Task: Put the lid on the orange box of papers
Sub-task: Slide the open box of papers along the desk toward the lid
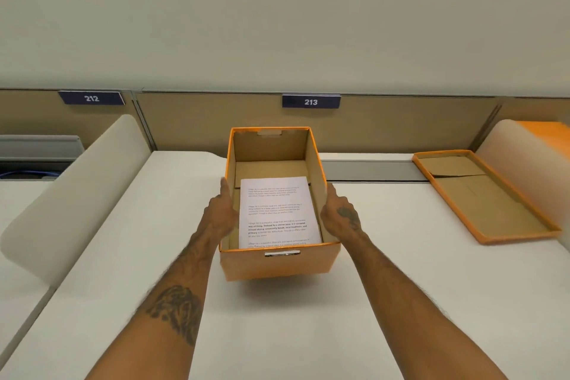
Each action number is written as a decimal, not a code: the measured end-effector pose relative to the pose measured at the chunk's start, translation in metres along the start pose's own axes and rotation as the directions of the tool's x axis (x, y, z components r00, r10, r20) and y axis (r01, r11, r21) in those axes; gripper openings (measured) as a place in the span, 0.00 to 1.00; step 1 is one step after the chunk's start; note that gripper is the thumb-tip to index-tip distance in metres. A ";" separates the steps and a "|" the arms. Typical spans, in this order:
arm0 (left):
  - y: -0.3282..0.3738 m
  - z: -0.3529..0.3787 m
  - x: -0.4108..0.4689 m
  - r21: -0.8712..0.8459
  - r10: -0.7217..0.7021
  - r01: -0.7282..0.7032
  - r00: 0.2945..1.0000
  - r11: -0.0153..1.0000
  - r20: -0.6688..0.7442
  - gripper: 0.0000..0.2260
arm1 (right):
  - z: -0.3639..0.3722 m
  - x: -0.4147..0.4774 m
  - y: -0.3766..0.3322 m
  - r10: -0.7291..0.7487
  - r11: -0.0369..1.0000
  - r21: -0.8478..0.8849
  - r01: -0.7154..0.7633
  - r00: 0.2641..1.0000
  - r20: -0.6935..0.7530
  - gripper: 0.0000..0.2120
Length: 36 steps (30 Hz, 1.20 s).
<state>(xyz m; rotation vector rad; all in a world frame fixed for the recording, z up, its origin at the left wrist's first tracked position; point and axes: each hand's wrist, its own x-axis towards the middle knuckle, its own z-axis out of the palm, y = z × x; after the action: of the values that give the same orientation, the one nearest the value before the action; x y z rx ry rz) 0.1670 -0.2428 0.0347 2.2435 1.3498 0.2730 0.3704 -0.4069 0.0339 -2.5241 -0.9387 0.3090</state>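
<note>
An open orange box (277, 265) stands on the white desk in the middle of the view, with a stack of printed papers (277, 213) lying inside it. My left hand (220, 213) presses flat against the box's left wall and my right hand (342, 213) against its right wall, so both hold the box between them. The orange lid (484, 194) lies upside down on the desk to the right, brown inside facing up, well apart from the box and from both hands.
Rounded white dividers rise at the left (77, 194) and the far right (530, 157) of the desk. A beige partition with signs 212 (91, 98) and 213 (311, 102) runs behind. A grey cable slot (370, 170) lies behind the box.
</note>
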 end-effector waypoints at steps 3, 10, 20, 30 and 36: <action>0.034 0.028 -0.034 0.015 0.014 -0.014 1.000 1.000 0.009 0.38 | -0.021 -0.020 0.049 0.019 1.000 -0.007 -0.019 1.000 0.003 0.28; 0.086 0.077 -0.084 0.033 0.033 -0.034 0.998 0.999 0.044 0.37 | -0.048 -0.052 0.130 0.076 0.997 -0.035 -0.076 0.997 0.010 0.31; 0.101 0.107 -0.094 0.057 0.031 -0.036 0.996 0.998 0.086 0.37 | -0.047 -0.064 0.166 0.112 0.994 -0.013 -0.111 0.992 0.058 0.31; 0.090 0.118 -0.094 0.060 0.016 -0.023 0.995 0.998 0.103 0.37 | -0.037 -0.066 0.167 0.120 0.992 -0.045 -0.116 0.987 0.110 0.32; 0.082 0.126 -0.094 0.080 -0.001 -0.007 0.995 0.997 0.102 0.38 | -0.031 -0.065 0.170 0.120 0.993 -0.023 -0.118 0.986 0.115 0.33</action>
<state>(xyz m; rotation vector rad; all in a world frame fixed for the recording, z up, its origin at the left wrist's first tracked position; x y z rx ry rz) 0.2364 -0.3957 -0.0228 2.2923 1.3258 0.1056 0.4289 -0.5754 -0.0138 -2.6058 -0.8369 0.4912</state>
